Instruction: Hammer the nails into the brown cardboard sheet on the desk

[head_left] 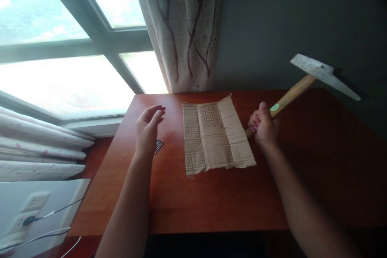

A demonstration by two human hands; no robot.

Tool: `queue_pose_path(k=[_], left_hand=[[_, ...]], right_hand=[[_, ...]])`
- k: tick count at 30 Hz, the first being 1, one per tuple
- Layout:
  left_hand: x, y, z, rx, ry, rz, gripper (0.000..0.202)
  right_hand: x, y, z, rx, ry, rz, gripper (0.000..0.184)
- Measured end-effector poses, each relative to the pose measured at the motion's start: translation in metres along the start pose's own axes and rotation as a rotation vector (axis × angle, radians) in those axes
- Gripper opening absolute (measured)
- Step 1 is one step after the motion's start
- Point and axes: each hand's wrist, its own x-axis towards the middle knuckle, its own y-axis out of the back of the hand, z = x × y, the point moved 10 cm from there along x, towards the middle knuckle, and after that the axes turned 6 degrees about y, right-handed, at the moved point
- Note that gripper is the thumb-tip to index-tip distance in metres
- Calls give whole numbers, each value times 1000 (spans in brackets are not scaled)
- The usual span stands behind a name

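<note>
My right hand (266,127) is wrapped round the wooden handle of a hammer (294,90), raised over the table's right side. The metal head points up and right, with one flat end and one tapering end. A green sticker shows on the handle, whose lower end sticks out beside the cardboard. My left hand (148,123) hovers left of the cardboard, fingers loosely bent and nothing visible in them. Just below it lie several thin dark metal nails (159,145). The creased cardboard sheet (216,145) lies flat between my hands, with a grid of small dark dots near its far edge.
The sheet rests on a reddish-brown wooden table (211,205). Windows (60,76) and a pale curtain (36,145) are at the left; a patterned curtain (190,28) hangs behind the table. Cables run from a wall socket (28,219) at lower left.
</note>
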Motion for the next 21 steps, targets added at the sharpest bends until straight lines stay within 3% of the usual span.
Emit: queue_pose_path(k=[4,8,15,21], left_hand=[[-5,37,8,642,-40,-4,32],[-18,52,-7,1121,-23,-115,23],[-42,50,-18,1293,4,-130,39],[-52,38,-30,1374,44,-171,28]], right_hand=[[0,0,0,14,1,-6,65],[0,1,2,23,-5,-7,63],[-1,0,3,23,-19,-19,62],[0,-1,2,21,-8,-29,61]])
